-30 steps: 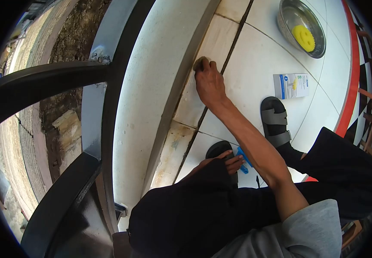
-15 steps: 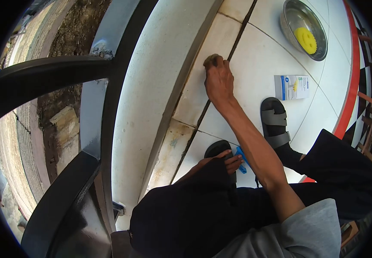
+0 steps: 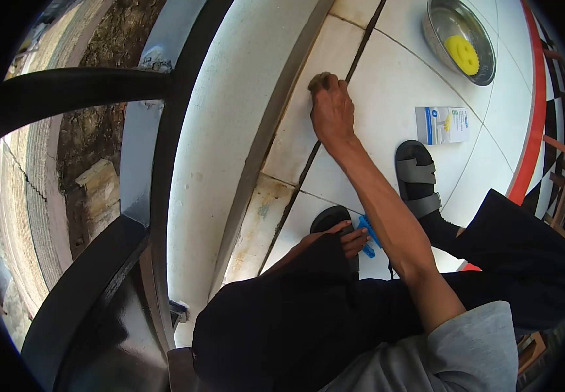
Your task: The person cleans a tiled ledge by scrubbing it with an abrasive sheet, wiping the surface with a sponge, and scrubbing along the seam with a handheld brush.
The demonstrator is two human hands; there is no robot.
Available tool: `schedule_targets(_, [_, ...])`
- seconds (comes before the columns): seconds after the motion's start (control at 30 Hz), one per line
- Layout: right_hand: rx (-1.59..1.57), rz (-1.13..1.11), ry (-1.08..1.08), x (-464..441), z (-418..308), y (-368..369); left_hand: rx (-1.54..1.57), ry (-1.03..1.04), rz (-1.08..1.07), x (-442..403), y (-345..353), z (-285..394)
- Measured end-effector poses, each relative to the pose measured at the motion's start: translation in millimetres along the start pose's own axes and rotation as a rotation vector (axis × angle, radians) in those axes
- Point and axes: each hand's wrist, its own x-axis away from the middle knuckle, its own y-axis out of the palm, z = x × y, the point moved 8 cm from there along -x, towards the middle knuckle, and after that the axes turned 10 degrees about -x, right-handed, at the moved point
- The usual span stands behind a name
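Observation:
My right hand (image 3: 332,112) is closed around a brownish-green scrubbing pad (image 3: 321,80), most of it hidden under the fingers. It presses the pad onto a stained white border tile (image 3: 287,153) beside the dark joint. Lower down, my left hand (image 3: 353,239) reaches around my knee beside the sandal on my left foot. Its fingers are on a blue plastic tool (image 3: 368,234), partly covered by the hand and my right forearm, so I cannot make out its kind.
A metal bowl (image 3: 434,40) holds a yellow smiley-face sponge (image 3: 462,55). A printed packet (image 3: 442,125) lies on the tiles near my other sandal (image 3: 415,173). On the left runs a pale raised ledge (image 3: 230,117) with black metal railing (image 3: 165,137). A red stripe (image 3: 534,104) edges the right.
The whole view has shifted slightly, so the scene sits a little higher. My right hand keeps its grip on the pad at nearly the same spot on the tile.

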Motion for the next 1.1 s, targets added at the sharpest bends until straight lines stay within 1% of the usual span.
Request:
schedule_targets(0.03, [-0.002, -0.056, -0.042, 30.3, -18.2, 9.1, -0.384, 0.174, -0.09, 3.0, 11.4, 12.0])
schedule_targets(0.07, [-0.009, -0.06, -0.109, 48.1, -33.1, 9.8, -0.763, 0.355, -0.183, 7.2, 24.2, 18.7])
schedule_targets(0.1, [-0.013, -0.068, -0.1, 46.1, -27.5, 11.4, -0.75, 0.356, -0.187, 7.1, 22.6, 20.3])
schedule_targets(0.17, [-0.064, -0.06, -0.069, 10.1, -2.8, 6.7, 0.113, -0.006, -0.041, 0.1, -1.8, -0.5])
schedule_targets(0.27, [0.038, 0.137, -0.017, -94.8, 60.5, -15.4, 0.078, 0.017, -0.04, -0.2, -1.2, 1.1])
schedule_targets(0.3, [0.024, 0.195, 0.011, -123.7, 77.0, -24.0, 0.076, 0.02, -0.041, 2.9, -1.9, 3.0])
schedule_targets(0.33, [0.062, 0.055, 0.159, -142.8, 93.1, -17.3, 0.059, 0.033, -0.087, 4.5, 3.4, 4.5])
schedule_targets(0.37, [0.07, 0.06, 0.146, -137.3, 84.7, -19.3, 0.041, 0.042, -0.127, 3.4, 8.6, 6.7])
schedule_targets(0.43, [0.145, 0.019, 0.036, -95.7, 48.7, -13.2, 0.041, 0.022, -0.077, 1.8, 5.0, 6.3])
schedule_targets(0.5, [0.066, -0.073, 0.017, -37.7, 15.0, -2.1, 0.048, -0.014, -0.039, 1.1, 3.8, 1.6])
schedule_targets(0.57, [0.041, -0.07, -0.136, 9.9, -17.6, 5.6, 0.029, -0.015, 0.033, -1.1, -1.8, 0.1])
schedule_targets(0.63, [-0.105, -0.071, -0.095, -5.5, -0.9, 3.9, 0.032, -0.013, 0.015, -0.5, -3.6, -1.0])
schedule_targets(0.77, [0.032, 0.021, -0.085, -123.6, 57.4, -9.2, -0.013, 0.015, 0.01, 0.1, 0.1, 1.8])
schedule_targets(0.8, [-0.024, 0.068, -0.098, -144.3, 73.8, -5.0, -0.017, 0.017, 0.009, -0.7, -2.1, 0.4])
schedule_targets(0.83, [-0.024, 0.074, -0.103, -141.9, 67.1, -4.3, 0.017, 0.018, -0.018, -1.7, -1.4, -1.9])
schedule_targets(0.9, [0.065, 0.179, -0.022, -114.7, 44.0, -8.1, 0.058, 0.011, -0.046, -1.5, -1.4, 2.1])
schedule_targets(0.93, [0.064, 0.072, 0.011, -88.2, 27.6, 1.0, 0.061, -0.001, -0.028, 0.1, 1.0, 2.2])
schedule_targets(1.0, [-0.007, -0.099, -0.032, -6.0, -22.0, 20.9, 0.07, -0.018, -0.012, 0.2, 3.3, 1.5])
schedule_targets(1.07, [-0.098, -0.078, -0.167, 79.8, -71.8, 33.3, 0.084, -0.01, -0.048, 0.5, 5.9, 2.4])
schedule_targets(1.1, [-0.12, -0.126, -0.165, 106.1, -84.5, 40.6, 0.093, -0.003, -0.071, 0.6, 7.2, 3.0])
